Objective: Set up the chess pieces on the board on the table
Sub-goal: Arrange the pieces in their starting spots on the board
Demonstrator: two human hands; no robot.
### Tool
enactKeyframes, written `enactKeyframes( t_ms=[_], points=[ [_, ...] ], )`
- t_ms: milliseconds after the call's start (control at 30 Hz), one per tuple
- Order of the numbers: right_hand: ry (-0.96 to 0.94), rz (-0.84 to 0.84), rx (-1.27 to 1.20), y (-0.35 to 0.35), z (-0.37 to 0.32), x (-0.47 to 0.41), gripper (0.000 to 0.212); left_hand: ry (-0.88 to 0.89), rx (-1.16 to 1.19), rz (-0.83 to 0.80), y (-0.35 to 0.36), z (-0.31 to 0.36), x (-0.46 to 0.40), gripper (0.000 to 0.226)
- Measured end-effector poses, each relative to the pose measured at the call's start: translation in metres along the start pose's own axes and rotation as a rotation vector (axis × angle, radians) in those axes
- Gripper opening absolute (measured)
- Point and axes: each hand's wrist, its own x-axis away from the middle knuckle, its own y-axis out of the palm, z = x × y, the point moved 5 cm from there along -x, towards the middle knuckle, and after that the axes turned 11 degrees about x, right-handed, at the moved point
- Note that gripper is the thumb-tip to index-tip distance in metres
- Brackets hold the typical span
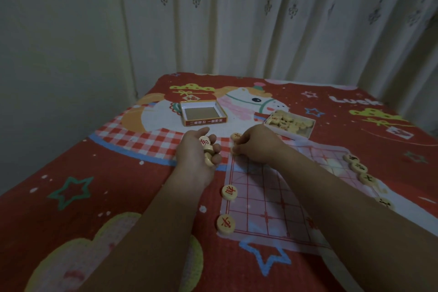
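A thin paper chess board [267, 199] with a red grid lies on the red patterned cloth. Round wooden chess pieces with red characters sit along its left edge, one [229, 192] above another [225, 224]; dark-lettered pieces [359, 167] line its right edge. My left hand [198, 156] is cupped, palm up, around several wooden pieces [206, 149]. My right hand [257, 144] rests at the board's far left corner, fingertips pinching a piece [235, 150] down there. Another piece [236, 136] lies just beyond those fingers.
A white box tray [305, 134] holding several loose pieces stands past the board at the right. An orange-rimmed box lid [203, 121] lies open at centre back. Cloth covers the table, with a wall to the left and curtains behind.
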Motion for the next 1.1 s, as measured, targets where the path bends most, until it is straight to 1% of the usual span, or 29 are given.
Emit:
enactKeyframes(
  t_ms=[133, 167, 267, 367, 500, 567, 667, 767, 833, 900, 1000, 1100],
  points=[
    [0.009, -0.005, -0.029, -0.004, 0.003, 0.002, 0.018, 0.006, 0.002, 0.008, 0.002, 0.001, 0.004, 0.02],
    [0.009, 0.015, -0.032, -0.007, 0.004, 0.003, 0.018, 0.009, 0.003, 0.011, 0.002, 0.001, 0.005, 0.021],
    [0.013, 0.116, 0.004, -0.016, 0.01, 0.003, 0.026, 0.016, 0.014, 0.017, 0.0, 0.001, 0.003, 0.025],
    [0.007, 0.132, 0.051, -0.018, 0.012, 0.001, 0.029, 0.014, 0.017, 0.02, 0.001, 0.001, 0.003, 0.025],
    [-0.016, 0.15, 0.008, -0.019, 0.011, 0.004, 0.032, 0.002, 0.023, 0.006, 0.003, 0.001, 0.005, 0.023],
    [-0.039, 0.192, -0.1, -0.021, 0.009, 0.009, 0.028, -0.016, 0.018, -0.039, 0.006, 0.0, 0.006, 0.023],
    [-0.101, 0.228, -0.343, -0.021, -0.002, 0.025, 0.024, -0.023, -0.01, -0.127, 0.013, -0.002, 0.009, 0.028],
    [-0.095, 0.195, -0.57, -0.018, -0.01, 0.039, 0.02, -0.008, -0.066, -0.211, 0.019, -0.004, 0.011, 0.031],
    [-0.07, 0.146, -0.695, -0.015, -0.014, 0.046, 0.023, 0.023, -0.132, -0.262, 0.022, -0.005, 0.012, 0.032],
    [-0.069, 0.124, -0.769, -0.014, -0.016, 0.051, 0.026, 0.047, -0.19, -0.307, 0.025, -0.006, 0.015, 0.031],
    [-0.066, 0.142, -0.896, -0.013, -0.012, 0.054, 0.024, 0.06, -0.244, -0.348, 0.028, -0.007, 0.021, 0.028],
    [-0.045, 0.201, -0.873, -0.018, -0.001, 0.053, 0.022, 0.066, -0.247, -0.317, 0.026, -0.007, 0.02, 0.026]
  ],
)
